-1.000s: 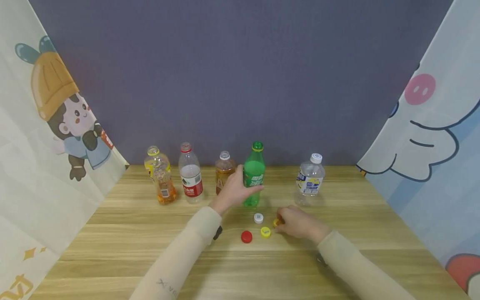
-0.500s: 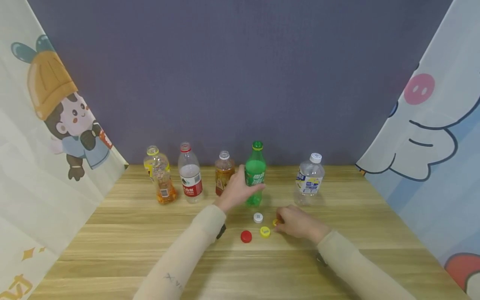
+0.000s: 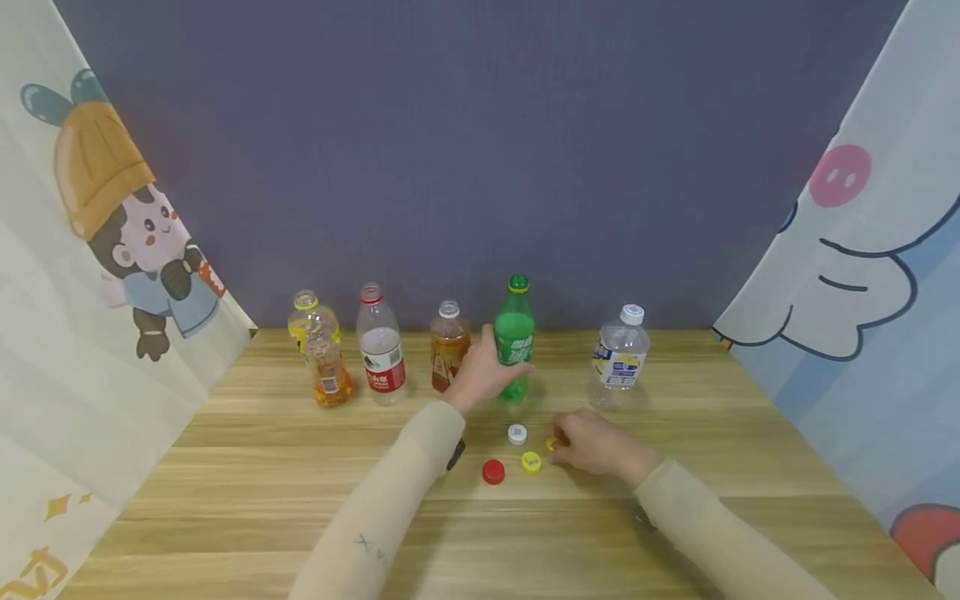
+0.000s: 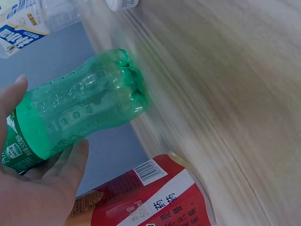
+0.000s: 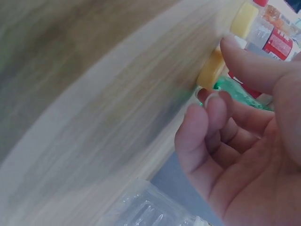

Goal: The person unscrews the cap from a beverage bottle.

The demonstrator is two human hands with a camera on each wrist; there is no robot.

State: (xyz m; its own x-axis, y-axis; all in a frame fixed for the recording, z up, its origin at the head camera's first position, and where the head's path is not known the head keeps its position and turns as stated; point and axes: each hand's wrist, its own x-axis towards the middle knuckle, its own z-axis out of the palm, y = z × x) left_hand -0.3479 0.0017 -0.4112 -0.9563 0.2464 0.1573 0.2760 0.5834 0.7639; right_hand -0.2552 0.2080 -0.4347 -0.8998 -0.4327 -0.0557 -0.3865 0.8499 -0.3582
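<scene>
My left hand (image 3: 482, 371) grips a green plastic soda bottle (image 3: 515, 323) round its label, thumb on one side and fingers on the other. The bottle is upright and has no cap. In the left wrist view its ridged base is close to the table; I cannot tell whether they touch. My right hand (image 3: 597, 447) is low at the table, thumb and index finger at either side of an orange-yellow bottle cap (image 5: 210, 69). Beside it lie a yellow cap (image 3: 531, 462), a white cap (image 3: 517, 434) and a red cap (image 3: 492, 472).
Left of the green bottle stand three uncapped bottles: one with brown drink (image 3: 448, 354), one with a red-and-white label (image 3: 384, 358) and one with orange drink (image 3: 322, 354). A clear bottle with a white cap (image 3: 621, 354) stands right. Behind the wooden table (image 3: 225, 467) is a dark partition (image 3: 480, 150).
My left hand has carried the green bottle a little to the right and away from me, or slightly up. The right hand has stayed at the orange-yellow cap.
</scene>
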